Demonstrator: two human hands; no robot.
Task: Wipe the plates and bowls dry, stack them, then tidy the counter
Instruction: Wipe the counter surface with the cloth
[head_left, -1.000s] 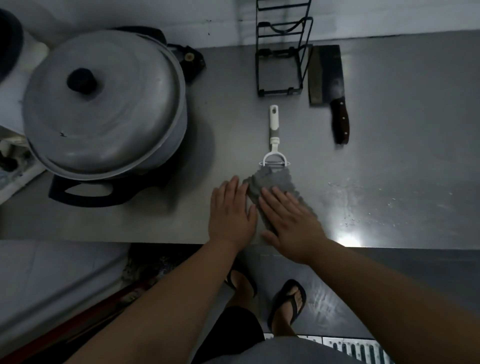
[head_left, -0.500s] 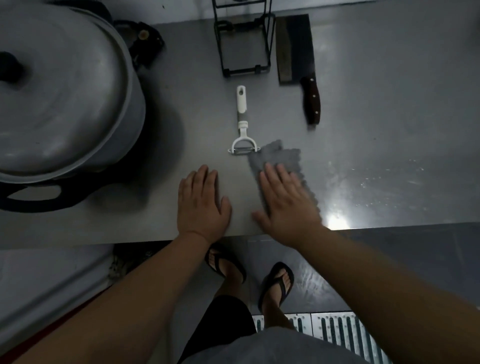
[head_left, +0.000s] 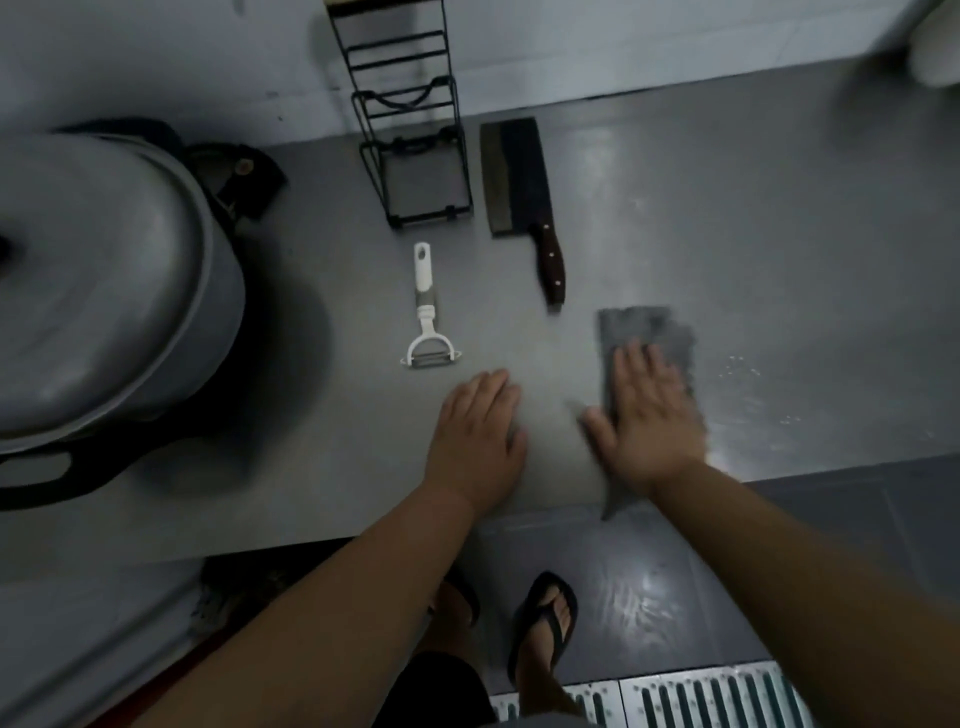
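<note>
Right hand (head_left: 649, 415) lies flat with fingers extended, pressing the grey textured dishcloth (head_left: 641, 327) onto the stainless-steel counter (head_left: 779, 234) near its front edge, where one cloth corner hangs over; the hand is blurred and grasps nothing. Left hand (head_left: 478, 436) rests palm-down on bare counter just beside it, fingers straight, nothing held. A white-handled Y-shaped peeler (head_left: 427, 312) lies beyond the left hand, a dark wooden-handled cleaver (head_left: 519, 182) beyond the cloth, a black wire rack (head_left: 415, 156) against the wall, and a large lidded aluminium pot (head_left: 104, 286) at far left.
</note>
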